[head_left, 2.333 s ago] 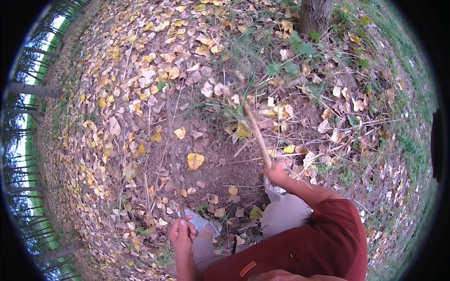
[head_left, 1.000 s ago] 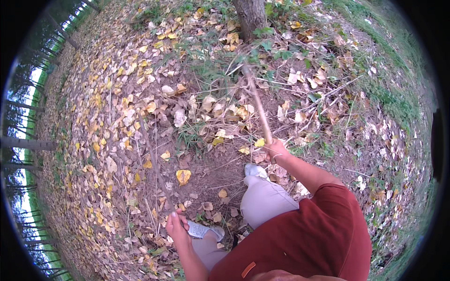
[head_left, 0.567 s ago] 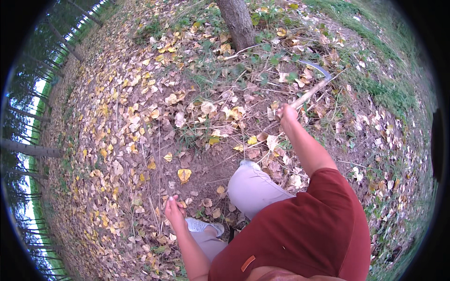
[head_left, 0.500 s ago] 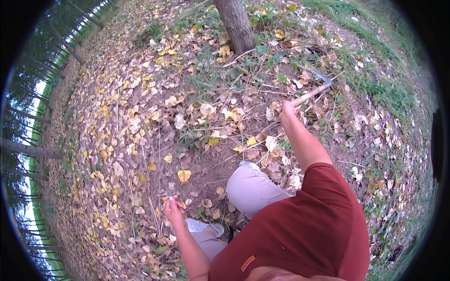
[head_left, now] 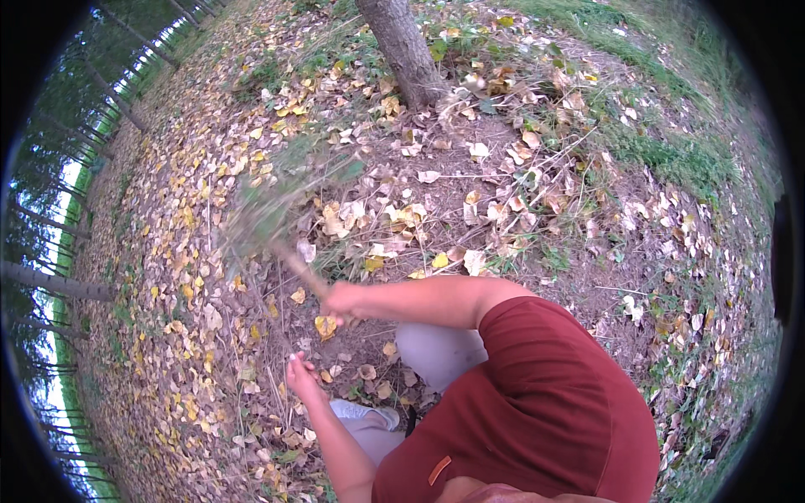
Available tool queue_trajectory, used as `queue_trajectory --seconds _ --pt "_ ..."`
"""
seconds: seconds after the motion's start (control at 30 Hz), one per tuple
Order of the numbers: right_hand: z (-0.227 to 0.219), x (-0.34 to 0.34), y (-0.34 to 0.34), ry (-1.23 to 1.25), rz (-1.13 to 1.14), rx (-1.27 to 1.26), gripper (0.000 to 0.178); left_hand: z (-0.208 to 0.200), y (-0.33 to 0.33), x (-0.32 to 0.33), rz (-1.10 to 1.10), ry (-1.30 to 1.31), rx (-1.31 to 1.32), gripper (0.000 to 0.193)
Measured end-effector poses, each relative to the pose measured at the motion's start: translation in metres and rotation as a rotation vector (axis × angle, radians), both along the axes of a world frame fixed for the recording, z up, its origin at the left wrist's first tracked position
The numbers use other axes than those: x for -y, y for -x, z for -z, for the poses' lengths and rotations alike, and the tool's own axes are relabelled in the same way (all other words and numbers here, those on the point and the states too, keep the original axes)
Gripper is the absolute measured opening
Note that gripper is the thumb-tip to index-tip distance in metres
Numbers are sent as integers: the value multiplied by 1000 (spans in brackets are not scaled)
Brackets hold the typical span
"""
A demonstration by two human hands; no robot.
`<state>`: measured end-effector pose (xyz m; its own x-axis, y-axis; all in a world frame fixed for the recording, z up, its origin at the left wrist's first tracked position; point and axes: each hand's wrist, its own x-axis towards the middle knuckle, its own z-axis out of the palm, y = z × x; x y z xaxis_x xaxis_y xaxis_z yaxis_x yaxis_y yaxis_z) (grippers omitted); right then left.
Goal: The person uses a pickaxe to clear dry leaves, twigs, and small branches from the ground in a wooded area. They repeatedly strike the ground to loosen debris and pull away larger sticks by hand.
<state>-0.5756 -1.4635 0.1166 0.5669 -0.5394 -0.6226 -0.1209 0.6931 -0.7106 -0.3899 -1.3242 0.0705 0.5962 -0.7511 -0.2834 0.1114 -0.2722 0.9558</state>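
My right hand (head_left: 342, 299) is wrapped round the wooden handle of a sickle (head_left: 299, 267), with the forearm stretched across in front of my body. Motion smears the sickle's far end, and its blade cannot be made out among a blurred bunch of cut grass and weeds (head_left: 267, 214) there. Below it, close to my bent knee and shoe, my left hand (head_left: 303, 377) hovers over the ground with its fingers curled in. Whether anything small lies inside those fingers is hidden. A yellow leaf (head_left: 325, 327) lies on the soil between the hands.
A tree trunk (head_left: 402, 54) rises at the far middle, with weeds and bared soil (head_left: 470, 142) at its foot. Dry yellow and brown leaves cover much of the ground. Green grass (head_left: 679, 163) grows at the right; rows of trees (head_left: 59, 281) stand at the left.
My right hand has swept the sickle from the far right to the left, and loose grass has moved with it. Weeds before the trunk have thinned, showing soil. The left hand has barely shifted.
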Motion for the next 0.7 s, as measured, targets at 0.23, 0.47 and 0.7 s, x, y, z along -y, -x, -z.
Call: queue_trajectory --seconds 0.23,0.47,0.7 --pt "-4 -57 -59 -67 -228 97 11 -9 -11 -7 -126 27 8 28" --pt "25 -17 -57 -112 238 -43 12 -14 -25 -13 -139 31 -73 26" --pt "41 36 0 -201 944 110 5 -25 -30 -21 -100 77 -85 27"
